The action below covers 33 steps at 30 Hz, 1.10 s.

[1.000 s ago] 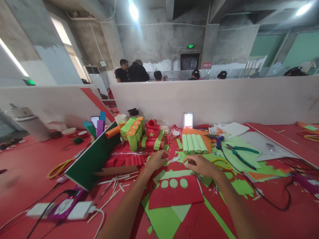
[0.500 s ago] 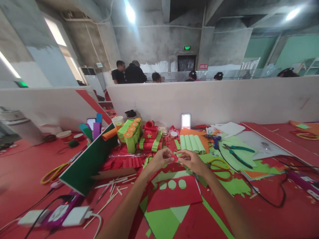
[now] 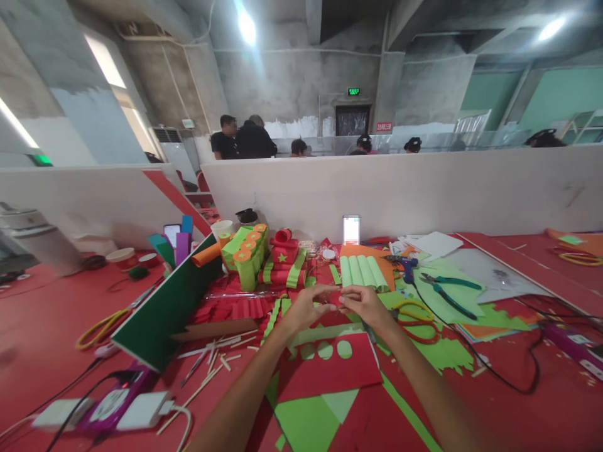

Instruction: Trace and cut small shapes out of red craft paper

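Observation:
My left hand (image 3: 307, 307) and my right hand (image 3: 362, 303) meet fingertip to fingertip above the red table, both pinched on a small red paper piece (image 3: 333, 301) held between them. Just below lies a red paper sheet (image 3: 330, 370) with three round holes cut out, resting on light green paper (image 3: 306, 420). Beyond my hands stand a row of green paper rolls (image 3: 362, 271) on orange paper and a red-and-green paper model (image 3: 268, 254).
Scissors (image 3: 414, 314), green pliers (image 3: 447, 285) and a blue glue gun (image 3: 404, 263) with its black cord lie to the right. A dark green board (image 3: 164, 311) leans at left, near wooden sticks (image 3: 211, 358) and a power strip (image 3: 113, 405). A phone (image 3: 351, 229) stands against the white partition.
My hands lifted off the table and came together, now pinching the small red piece between them. The view has shifted slightly.

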Available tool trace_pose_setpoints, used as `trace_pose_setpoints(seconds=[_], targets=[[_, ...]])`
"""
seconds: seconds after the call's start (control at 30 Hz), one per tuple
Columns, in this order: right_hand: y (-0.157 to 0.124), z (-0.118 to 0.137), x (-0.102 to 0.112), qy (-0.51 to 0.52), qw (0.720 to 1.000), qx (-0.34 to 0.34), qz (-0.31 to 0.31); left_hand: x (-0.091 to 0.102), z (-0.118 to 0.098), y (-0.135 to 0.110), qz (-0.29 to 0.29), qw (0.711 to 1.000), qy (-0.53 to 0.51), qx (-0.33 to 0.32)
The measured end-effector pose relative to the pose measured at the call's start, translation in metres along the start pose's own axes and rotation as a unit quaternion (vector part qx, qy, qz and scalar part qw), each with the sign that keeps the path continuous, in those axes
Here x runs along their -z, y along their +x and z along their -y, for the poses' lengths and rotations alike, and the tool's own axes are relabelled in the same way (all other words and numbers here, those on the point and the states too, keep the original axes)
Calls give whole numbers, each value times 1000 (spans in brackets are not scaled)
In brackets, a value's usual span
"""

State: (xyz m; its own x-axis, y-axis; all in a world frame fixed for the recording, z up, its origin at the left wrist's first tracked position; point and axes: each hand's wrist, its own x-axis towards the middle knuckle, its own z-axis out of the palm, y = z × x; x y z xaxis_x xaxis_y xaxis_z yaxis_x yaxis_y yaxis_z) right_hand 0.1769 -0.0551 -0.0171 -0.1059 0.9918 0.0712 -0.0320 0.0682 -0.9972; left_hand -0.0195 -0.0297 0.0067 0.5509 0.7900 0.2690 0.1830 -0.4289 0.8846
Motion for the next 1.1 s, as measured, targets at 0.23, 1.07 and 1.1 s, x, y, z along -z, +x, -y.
trace_pose_setpoints(seconds=[0.23, 1.07, 1.1], targets=[[-1, 1, 0, 18, 1000, -2, -12, 3, 2, 0, -8, 997, 59, -40], [2, -3, -1, 16, 999, -19, -26, -5, 14, 2, -18, 999, -39, 14], [2, -4, -1, 17, 999, -20, -25, -6, 16, 3, -15, 999, -29, 8]])
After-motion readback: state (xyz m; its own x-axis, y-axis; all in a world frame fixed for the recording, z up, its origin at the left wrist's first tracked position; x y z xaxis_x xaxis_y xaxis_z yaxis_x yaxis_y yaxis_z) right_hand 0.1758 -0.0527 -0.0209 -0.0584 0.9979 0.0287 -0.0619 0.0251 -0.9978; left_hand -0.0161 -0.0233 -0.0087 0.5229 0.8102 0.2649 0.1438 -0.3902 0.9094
